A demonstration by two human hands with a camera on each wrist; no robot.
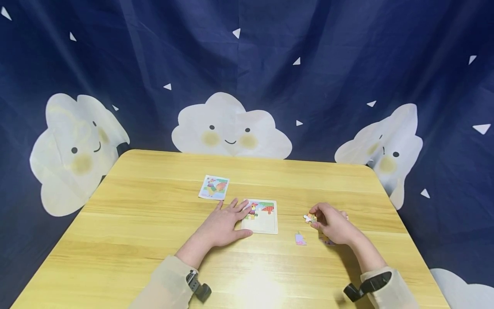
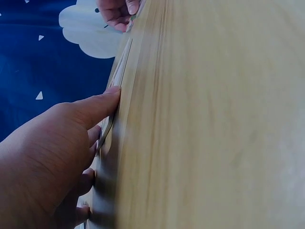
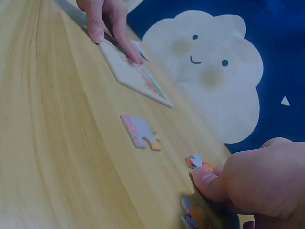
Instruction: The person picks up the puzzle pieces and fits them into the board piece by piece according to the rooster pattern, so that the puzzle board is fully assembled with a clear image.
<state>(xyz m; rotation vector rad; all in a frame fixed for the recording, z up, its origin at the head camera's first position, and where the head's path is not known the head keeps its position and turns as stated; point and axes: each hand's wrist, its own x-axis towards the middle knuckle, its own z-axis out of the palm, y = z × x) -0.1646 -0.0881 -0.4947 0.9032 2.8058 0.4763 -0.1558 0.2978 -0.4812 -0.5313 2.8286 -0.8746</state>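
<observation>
A square puzzle tray (image 1: pixel 263 224) lies on the table, partly filled along its top and left side. My left hand (image 1: pixel 225 223) rests at its left side with fingers spread, thumb at the lower left corner and fingertips on the upper left. In the left wrist view the thumb (image 2: pixel 102 105) touches the tray's edge. To the right of the tray, my right hand (image 1: pixel 333 225) pinches a jigsaw piece (image 3: pixel 194 161) between thumb and fingers, close over the table. A lavender and pink jigsaw piece (image 1: pixel 300 239) lies between tray and right hand. Another piece (image 3: pixel 188 217) is partly hidden below the right hand.
A picture card (image 1: pixel 214 187) showing a colourful bird lies beyond the left hand. The wooden table (image 1: pixel 154 231) ends at a dark blue curtain (image 1: pixel 239 64) with white clouds. Each wrist wears a black strap with a small device.
</observation>
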